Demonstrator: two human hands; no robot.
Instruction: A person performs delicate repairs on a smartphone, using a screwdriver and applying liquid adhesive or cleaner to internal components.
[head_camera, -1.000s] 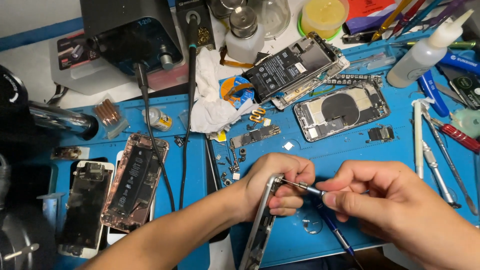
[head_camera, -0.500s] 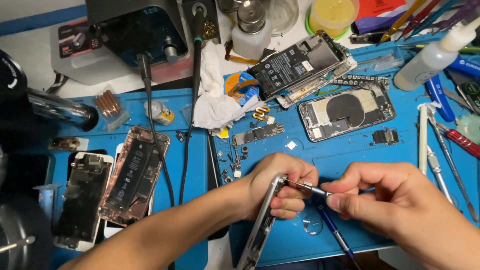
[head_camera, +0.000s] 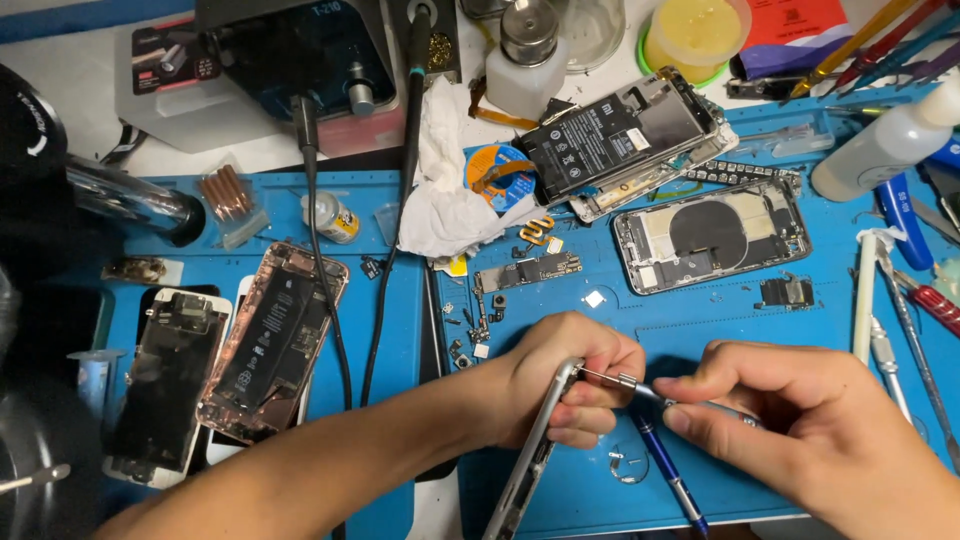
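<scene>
My left hand (head_camera: 570, 375) grips a silver phone frame (head_camera: 530, 460), holding it on edge above the blue work mat (head_camera: 760, 330). My right hand (head_camera: 800, 420) pinches a small screwdriver (head_camera: 640, 388) whose tip touches the upper end of the frame, next to my left fingers. A blue pen-like tool (head_camera: 668, 470) lies on the mat just below both hands. The inside of the held frame is hidden from view.
Opened phones lie around: a rose-gold one (head_camera: 270, 340) and a dark one (head_camera: 165, 380) at left, one with a round coil (head_camera: 710, 235) and one with a black battery (head_camera: 620, 135) at the back. A white cloth (head_camera: 445, 190), bottle (head_camera: 885, 150), tweezers and small parts clutter the mat.
The view has shifted slightly. Both hands stay on the phone frame and screwdriver, with the screwdriver tip kept at the frame's upper end.
</scene>
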